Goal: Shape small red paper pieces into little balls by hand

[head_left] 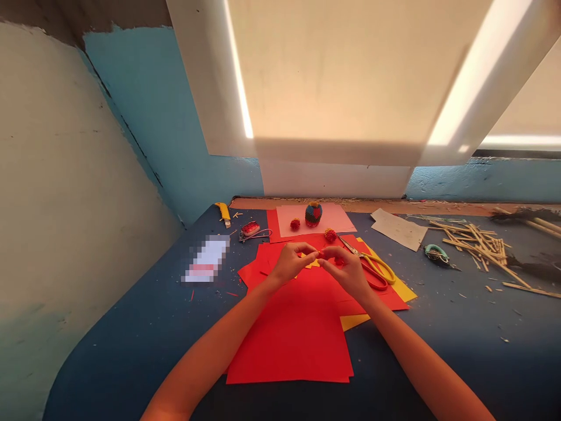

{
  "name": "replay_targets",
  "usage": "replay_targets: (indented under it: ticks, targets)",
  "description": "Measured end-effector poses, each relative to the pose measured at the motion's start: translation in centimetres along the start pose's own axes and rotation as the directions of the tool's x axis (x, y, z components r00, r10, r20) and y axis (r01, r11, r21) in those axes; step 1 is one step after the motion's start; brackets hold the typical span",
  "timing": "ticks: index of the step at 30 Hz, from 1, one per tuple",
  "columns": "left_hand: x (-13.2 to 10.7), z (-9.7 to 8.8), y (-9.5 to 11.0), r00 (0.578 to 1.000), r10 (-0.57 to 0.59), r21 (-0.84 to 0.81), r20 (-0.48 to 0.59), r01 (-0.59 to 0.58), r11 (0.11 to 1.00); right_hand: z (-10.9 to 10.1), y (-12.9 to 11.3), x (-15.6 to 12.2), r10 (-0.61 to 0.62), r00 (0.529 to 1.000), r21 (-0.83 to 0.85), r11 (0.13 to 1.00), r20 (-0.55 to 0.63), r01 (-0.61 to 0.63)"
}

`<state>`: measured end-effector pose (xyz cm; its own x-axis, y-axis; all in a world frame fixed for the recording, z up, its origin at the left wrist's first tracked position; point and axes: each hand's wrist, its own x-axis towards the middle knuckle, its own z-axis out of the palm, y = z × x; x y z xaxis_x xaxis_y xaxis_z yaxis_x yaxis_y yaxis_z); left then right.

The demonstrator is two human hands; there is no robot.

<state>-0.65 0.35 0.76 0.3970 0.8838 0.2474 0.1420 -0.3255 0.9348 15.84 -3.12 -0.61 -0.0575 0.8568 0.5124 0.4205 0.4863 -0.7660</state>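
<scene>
My left hand [290,262] and my right hand [348,272] meet over a stack of red paper sheets [289,345]. Both pinch a small red piece [321,254], apparently paper, between their fingertips; the fingers partly hide it. Small yellow paper pieces [312,261] lie under the hands. Just beyond my right hand rest scissors with yellow and red handles [382,270], on red and yellow sheets. One red textured ball [330,235] sits by the blades. Another red ball [295,224] and a round multicoloured ornament [313,215] stand on pale pink paper [339,219].
Left on the blue table [144,333] are a yellow box cutter [223,214], a red object with a cord [250,229] and a blurred white rectangle [205,263]. Brown paper [398,229], a green-handled tool [437,254] and scattered thin sticks [477,244] lie right. A wall stands behind.
</scene>
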Motion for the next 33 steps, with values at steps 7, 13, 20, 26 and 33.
replay_targets:
  ticks: [7, 13, 20, 26, 33]
  targets:
    - [-0.2, 0.2, 0.3, 0.999, 0.038, 0.181, 0.03, -0.043, 0.983, 0.2, 0.3, 0.2, 0.092, 0.996, 0.078, 0.993, 0.003, -0.092]
    - [-0.2, -0.2, 0.6, 0.995, 0.07, 0.281, 0.074, -0.088, 0.956, 0.0, 0.4, 0.2, 0.065, 0.997, 0.093, 0.993, 0.042, -0.069]
    - [-0.2, -0.6, 0.9, 0.993, 0.058, 0.251, 0.103, -0.082, 0.964, -0.1, 0.5, 0.1, 0.051, 0.996, 0.071, 0.996, 0.073, -0.056]
    - [-0.2, 0.8, 0.2, 0.994, 0.071, 0.31, -0.083, -0.042, 0.95, 0.5, 0.8, -0.2, -0.066, 0.997, -0.168, 0.984, -0.033, 0.059]
    - [-0.2, 1.9, -0.1, 0.966, 0.028, 0.265, -0.258, 0.043, 0.963, 1.2, 0.6, -0.6, -0.384, 0.922, -0.513, 0.782, 0.048, 0.352]
